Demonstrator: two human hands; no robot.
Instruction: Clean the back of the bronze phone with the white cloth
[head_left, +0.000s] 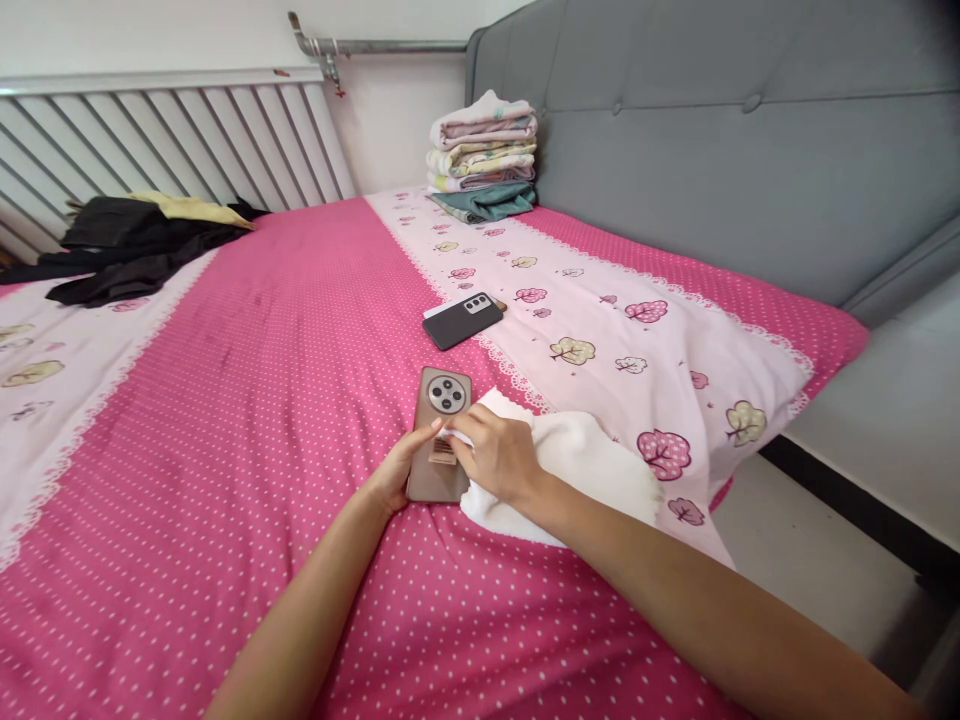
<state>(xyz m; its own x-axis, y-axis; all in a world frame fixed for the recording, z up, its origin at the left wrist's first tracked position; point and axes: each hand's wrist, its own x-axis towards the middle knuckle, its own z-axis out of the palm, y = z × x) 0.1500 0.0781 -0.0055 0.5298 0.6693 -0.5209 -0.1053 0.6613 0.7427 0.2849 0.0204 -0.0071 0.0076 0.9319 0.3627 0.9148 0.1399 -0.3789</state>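
Note:
A smartphone with a brownish-grey back lies camera side up on the pink dotted bedsheet. Its round camera block is at the far end, and a small label shows on its back. My left hand grips the phone's left edge, thumb over the back and the other fingers mostly hidden. A white cloth is pinched in the fingers of my right hand, one bunched corner against the phone's back. The rest of the cloth spreads over the bed to the right, partly under my right wrist.
Beyond the phone lies a dark phone on top of a pale flat item. Folded cloths are stacked by the grey headboard. Dark clothes lie at the left near the white radiator. The bed's edge drops at right.

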